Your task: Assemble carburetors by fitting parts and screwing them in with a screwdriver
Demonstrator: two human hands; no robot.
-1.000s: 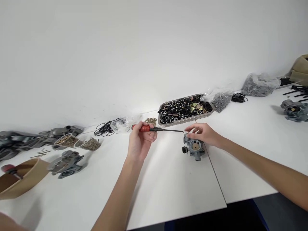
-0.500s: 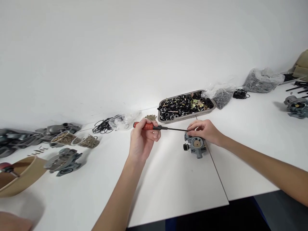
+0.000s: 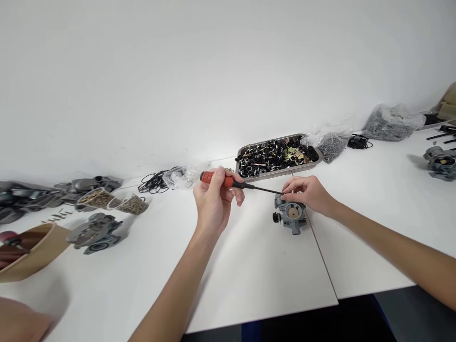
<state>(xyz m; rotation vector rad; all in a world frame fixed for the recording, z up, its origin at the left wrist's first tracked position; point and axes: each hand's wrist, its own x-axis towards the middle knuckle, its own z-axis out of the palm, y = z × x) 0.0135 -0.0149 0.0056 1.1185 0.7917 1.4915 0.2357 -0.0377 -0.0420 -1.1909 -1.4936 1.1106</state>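
Observation:
My left hand is wrapped round the red handle of a screwdriver, its thumb lying along the top. The dark shaft points right and slopes slightly down. Its tip meets the fingertips of my right hand, which are pinched together at the top edge of a grey metal carburetor. Whatever lies between those fingertips is too small and hidden to make out. The carburetor rests on the white table, with a round brown disc in its bore and a black knob on its left side.
Behind the carburetor stands a metal tray of small black and brass parts. Plastic bags and black cords lie along the wall. Leftward are cups of small parts, another carburetor and a tan container. One more carburetor is far right.
My left hand has moved slightly right and the screwdriver handle is tilted higher, so the shaft slopes down more. My right hand keeps its pinch at the carburetor's top.

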